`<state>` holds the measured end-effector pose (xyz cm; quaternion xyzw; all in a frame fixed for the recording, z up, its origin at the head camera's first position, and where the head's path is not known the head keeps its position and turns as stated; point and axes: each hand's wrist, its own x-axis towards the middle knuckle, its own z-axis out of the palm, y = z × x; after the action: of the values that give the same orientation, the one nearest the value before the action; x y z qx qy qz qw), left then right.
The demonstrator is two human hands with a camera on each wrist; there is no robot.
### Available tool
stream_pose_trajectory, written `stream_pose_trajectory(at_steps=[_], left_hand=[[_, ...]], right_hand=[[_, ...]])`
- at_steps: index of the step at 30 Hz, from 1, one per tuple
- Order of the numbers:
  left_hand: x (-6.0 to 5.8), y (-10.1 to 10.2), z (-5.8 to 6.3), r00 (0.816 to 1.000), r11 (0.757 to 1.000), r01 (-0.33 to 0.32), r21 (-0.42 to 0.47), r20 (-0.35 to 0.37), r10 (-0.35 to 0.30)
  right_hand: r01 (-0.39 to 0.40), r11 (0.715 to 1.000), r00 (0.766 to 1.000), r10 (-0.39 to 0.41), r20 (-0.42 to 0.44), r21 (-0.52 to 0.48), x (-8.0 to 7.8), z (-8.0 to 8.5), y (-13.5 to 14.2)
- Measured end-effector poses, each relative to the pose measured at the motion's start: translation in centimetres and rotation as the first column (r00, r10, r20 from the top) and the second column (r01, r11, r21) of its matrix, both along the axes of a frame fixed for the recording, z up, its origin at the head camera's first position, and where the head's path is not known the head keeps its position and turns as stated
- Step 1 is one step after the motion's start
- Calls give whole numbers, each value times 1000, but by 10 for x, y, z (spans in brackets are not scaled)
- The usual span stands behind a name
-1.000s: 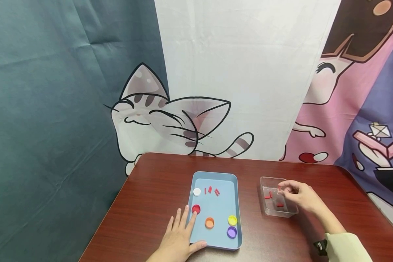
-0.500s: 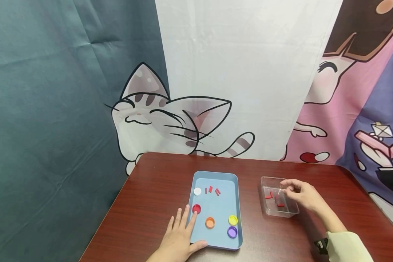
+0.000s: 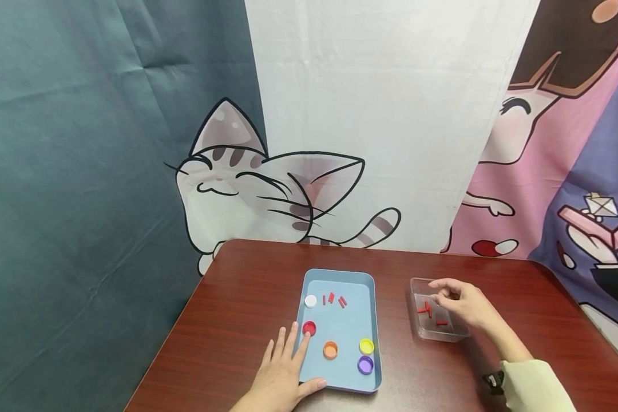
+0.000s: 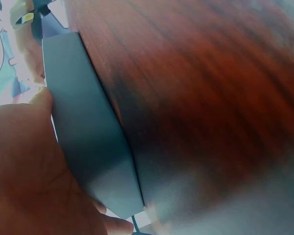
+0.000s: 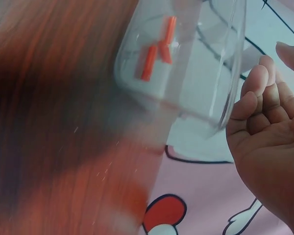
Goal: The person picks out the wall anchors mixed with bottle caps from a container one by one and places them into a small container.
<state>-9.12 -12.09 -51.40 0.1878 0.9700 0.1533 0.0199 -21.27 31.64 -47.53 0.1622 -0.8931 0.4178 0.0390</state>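
My left hand [image 3: 280,372] lies with fingers spread over the near left edge of a blue tray [image 3: 350,326]. Its index fingertip reaches the red round cap [image 3: 309,328], and the left wrist view has the palm against the tray's side wall [image 4: 88,117]. Over a clear plastic box [image 3: 455,333] hovers my right hand [image 3: 468,306], thumb and index finger apart, nothing between them. Several short red sticks [image 3: 442,323] lie on the box floor; the right wrist view shows some of these red sticks [image 5: 148,63] through the clear wall, beside the loosely curled fingers [image 5: 257,81].
More red sticks [image 3: 331,297] lie at the tray's far end, near a white cap [image 3: 311,301]. Orange [image 3: 330,350], yellow [image 3: 367,346] and purple caps [image 3: 365,365] sit nearer. A brown wooden table [image 3: 226,320] carries everything; a printed curtain [image 3: 340,114] hangs behind.
The red stick pinched by my right hand a second ago is now among those on the box floor. That hand's fingers have parted and shifted slightly left. My left hand has stayed put.
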Motion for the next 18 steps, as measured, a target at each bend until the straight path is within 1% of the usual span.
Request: stream_pose_trajectory(at_steps=[4,11,18], left_hand=[[0,0,0,1000,1000,2,1,-4,-2],[-1,0,-2,1000,1000,0,-12,-12,0],[0,1,0,1000,1000,-3,-7,-12,3]], right_hand=[[-12,1000,1000,12,-14,5,-3,1,-9],[-36,999,999,36,17,3,-11,2,-23],[-71,997,997,71,8,-4,-18,3,-38]])
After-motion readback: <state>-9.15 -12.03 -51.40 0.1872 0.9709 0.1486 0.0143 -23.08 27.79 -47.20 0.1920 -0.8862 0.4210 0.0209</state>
